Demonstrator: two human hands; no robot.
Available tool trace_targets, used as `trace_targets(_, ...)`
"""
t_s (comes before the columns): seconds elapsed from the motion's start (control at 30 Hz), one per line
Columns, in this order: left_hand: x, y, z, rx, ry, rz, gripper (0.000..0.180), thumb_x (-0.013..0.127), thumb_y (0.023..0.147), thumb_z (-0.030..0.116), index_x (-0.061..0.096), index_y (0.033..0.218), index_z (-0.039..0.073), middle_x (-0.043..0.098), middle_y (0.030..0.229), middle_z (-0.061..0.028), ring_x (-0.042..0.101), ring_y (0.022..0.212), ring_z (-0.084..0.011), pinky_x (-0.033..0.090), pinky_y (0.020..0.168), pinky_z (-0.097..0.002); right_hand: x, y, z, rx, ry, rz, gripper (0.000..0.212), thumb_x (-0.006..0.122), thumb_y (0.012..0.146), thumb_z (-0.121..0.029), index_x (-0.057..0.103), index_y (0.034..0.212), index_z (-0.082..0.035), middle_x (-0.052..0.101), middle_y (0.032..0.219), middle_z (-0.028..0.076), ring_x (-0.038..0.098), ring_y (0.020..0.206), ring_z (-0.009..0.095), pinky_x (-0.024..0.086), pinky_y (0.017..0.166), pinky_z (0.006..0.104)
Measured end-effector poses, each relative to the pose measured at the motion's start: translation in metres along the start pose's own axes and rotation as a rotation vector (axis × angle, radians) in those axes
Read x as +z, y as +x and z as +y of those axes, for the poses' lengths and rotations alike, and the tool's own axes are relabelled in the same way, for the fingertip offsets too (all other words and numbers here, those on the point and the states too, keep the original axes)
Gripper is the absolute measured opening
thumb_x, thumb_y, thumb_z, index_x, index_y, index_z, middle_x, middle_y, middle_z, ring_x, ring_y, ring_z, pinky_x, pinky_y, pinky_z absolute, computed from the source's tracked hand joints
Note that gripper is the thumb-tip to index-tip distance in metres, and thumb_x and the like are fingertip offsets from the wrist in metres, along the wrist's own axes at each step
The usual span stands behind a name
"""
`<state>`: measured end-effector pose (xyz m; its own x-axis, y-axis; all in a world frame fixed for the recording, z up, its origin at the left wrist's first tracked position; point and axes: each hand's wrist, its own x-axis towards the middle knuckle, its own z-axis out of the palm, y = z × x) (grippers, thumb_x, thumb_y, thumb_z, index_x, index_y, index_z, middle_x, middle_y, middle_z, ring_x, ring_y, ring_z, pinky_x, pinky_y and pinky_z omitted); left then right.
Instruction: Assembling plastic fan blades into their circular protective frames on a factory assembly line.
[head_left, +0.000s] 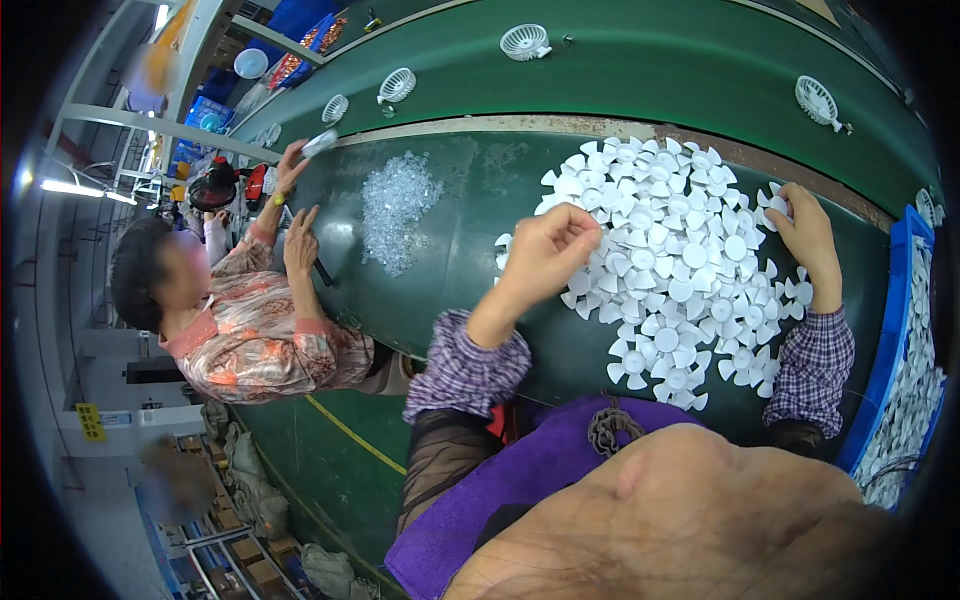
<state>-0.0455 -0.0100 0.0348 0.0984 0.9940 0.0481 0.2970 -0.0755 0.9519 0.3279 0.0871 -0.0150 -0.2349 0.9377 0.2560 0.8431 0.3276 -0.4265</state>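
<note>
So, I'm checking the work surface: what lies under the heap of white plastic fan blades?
Dark green tabletop shows around the white plastic fan blades; whatever lies beneath the heap's middle is covered from view.

Fan-blade pile (pixel 690 256): 1, pcs uncountable
Clear-bit pile (pixel 402 210): 1
Grilles (pixel 525 42): min. 5
RH blue crate (pixel 898 300): 1
Near co-wkr (pixel 260 362): 1

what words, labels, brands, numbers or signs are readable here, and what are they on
Nothing I can quote reliably:
Yellow sign, far left: dark characters, too small and blurred to read.
Small pale sign beside it: any marks are too small to read.
White fan blades: no writing visible.
Blue crate: no writing visible.
</note>
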Motion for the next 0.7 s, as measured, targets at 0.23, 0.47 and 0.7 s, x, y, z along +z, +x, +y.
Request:
trace_targets(0.23,-0.074,0.146,-0.007,-0.354,0.012,-0.022,0.033,0.059,0.089,0.024,0.053,0.111,0.001,0.062,0.102,-0.0099,0.063,0.086,-0.0197,0.053,0.065,-0.0306,-0.009,0.002,0.002,0.097,0.042,-0.044,0.029,0.064,0.076,-0.019,0.054,0.094,0.000,0.054,0.080,0.014,0.054,0.074,0.030,0.044,0.066,0.0374)
trace_targets(0.47,-0.088,0.268,-0.080,-0.531,-0.247,0.535,0.048,0.064,0.086,0.028,0.048,0.121,-0.001,0.053,0.111,-0.0172,0.058,0.089,-0.0286,0.056,0.066,-0.0429,-0.004,0.002,-0.003,0.078,0.086,-0.021,0.029,0.065,0.075,-0.018,0.054,0.094,0.000,0.056,0.086,0.015,0.056,0.077,0.030,0.046,0.070,0.0373)
trace_targets(0.7,-0.055,0.320,-0.094,-0.534,-0.120,0.693,0.047,0.066,0.082,0.028,0.055,0.113,-0.005,0.057,0.105,-0.0172,0.060,0.084,-0.0279,0.058,0.060,-0.0384,-0.006,0.005,-0.005,0.091,0.094,-0.030,0.030,0.061,0.074,-0.021,0.054,0.094,0.001,0.057,0.089,0.019,0.056,0.086,0.036,0.045,0.075,0.0416)
